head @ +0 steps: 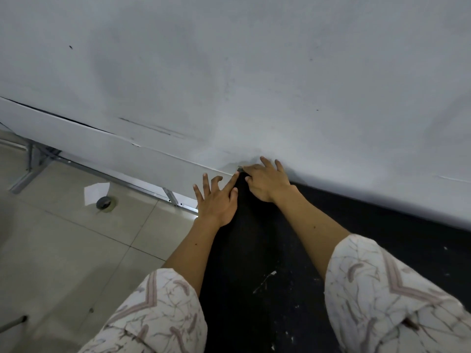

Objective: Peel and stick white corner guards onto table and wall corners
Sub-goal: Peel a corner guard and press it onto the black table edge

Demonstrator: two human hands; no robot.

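Both hands meet at the far-left corner of the table against the wall — left hand left of right hand — with a tape roll on the floor farther left.

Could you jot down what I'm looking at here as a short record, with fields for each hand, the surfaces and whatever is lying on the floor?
left hand: fingers spread, flat against the white panel
right hand: fingers on the corner where the black surface meets the wall
corner guard: not clearly visible under the hands
floor: pale tiles, with a white paper scrap and a tape roll
sleeves: patterned, pushed up both forearms
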